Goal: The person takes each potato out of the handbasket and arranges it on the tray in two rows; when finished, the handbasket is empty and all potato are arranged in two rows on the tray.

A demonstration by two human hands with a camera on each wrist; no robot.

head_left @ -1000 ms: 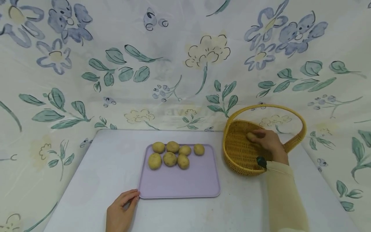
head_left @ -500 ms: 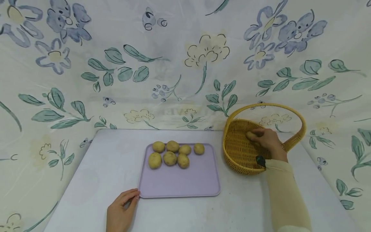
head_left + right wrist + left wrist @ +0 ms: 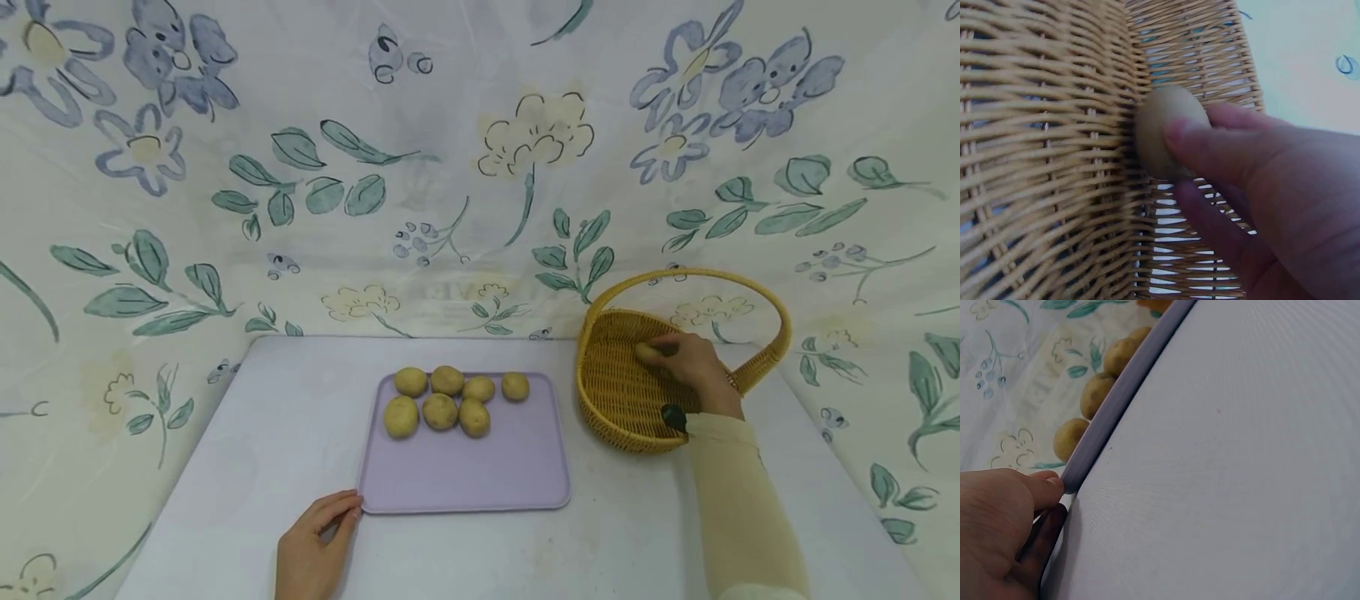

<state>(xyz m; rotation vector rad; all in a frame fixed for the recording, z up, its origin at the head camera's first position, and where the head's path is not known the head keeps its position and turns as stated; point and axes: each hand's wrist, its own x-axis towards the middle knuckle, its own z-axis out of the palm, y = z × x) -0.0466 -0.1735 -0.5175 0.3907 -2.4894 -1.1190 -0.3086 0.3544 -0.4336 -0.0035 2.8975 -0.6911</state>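
In the head view, my right hand [image 3: 693,364] reaches into a yellow-brown wicker basket [image 3: 618,392] on the right and pinches a potato [image 3: 647,353]. The right wrist view has the potato [image 3: 1169,128] between thumb and fingers, close against the woven inside; some fingers are partly hidden behind it. My left hand [image 3: 315,542] has its fingertips at the near left corner of a lilac tray [image 3: 480,479]. Up close in the left wrist view, thumb and fingertips touch the tray's rim [image 3: 1094,440]. Several potatoes [image 3: 440,411] sit in the tray's back half, one of them [image 3: 515,386] apart at the right.
A white table [image 3: 592,533] bears the tray and basket. The basket's tall arched handle [image 3: 693,273] rises above my right hand. Behind the table hangs a floral-printed sheet [image 3: 450,167]. A small dark object [image 3: 675,417] is at the right cuff.
Almost nothing differs. The right hand stays in the basket with the potato, shifting only very slightly, and the left hand keeps its place at the tray's corner.
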